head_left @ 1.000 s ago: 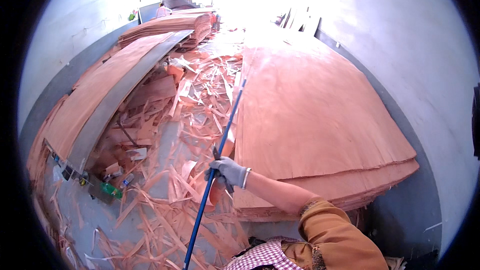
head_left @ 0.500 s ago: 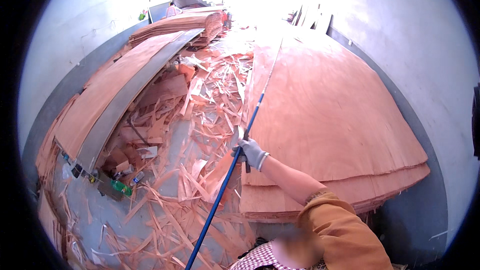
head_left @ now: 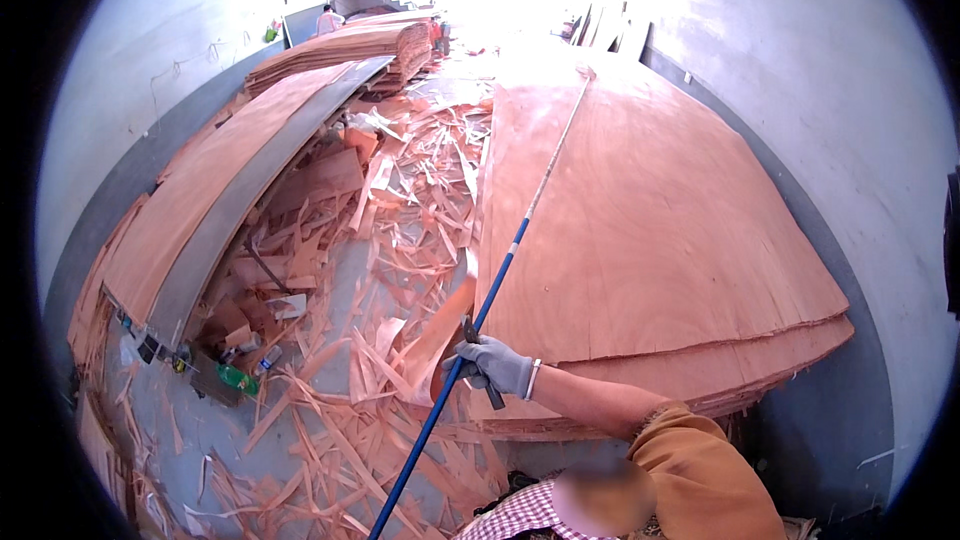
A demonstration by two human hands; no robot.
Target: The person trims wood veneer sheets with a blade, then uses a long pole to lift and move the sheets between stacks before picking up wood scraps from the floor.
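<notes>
My gloved right hand (head_left: 497, 367) is closed round a long pole (head_left: 411, 454), blue along its near part and pale farther out, together with a dark, flat tool (head_left: 466, 330) whose kind I cannot make out. The pole slants away over the big stack of thin reddish wood sheets (head_left: 650, 220) on the right, and its small pale head (head_left: 586, 73) lies at the far part of the top sheet. Below my hand, checked cloth (head_left: 510, 518) shows at the lower edge. My left hand is not in view.
Veneer scraps (head_left: 405, 205) litter the floor between the stacks. A long sheet-topped bench (head_left: 220, 175) stands left, with bottles (head_left: 237, 378) beside it. Behind it are more stacks (head_left: 340, 50) and a person (head_left: 329, 20). Boards (head_left: 610, 30) lean on the right wall (head_left: 800, 60).
The pole now reaches farther across the right stack, its far end higher and more to the right than a second ago. My right hand rose rightward, then came back down and left.
</notes>
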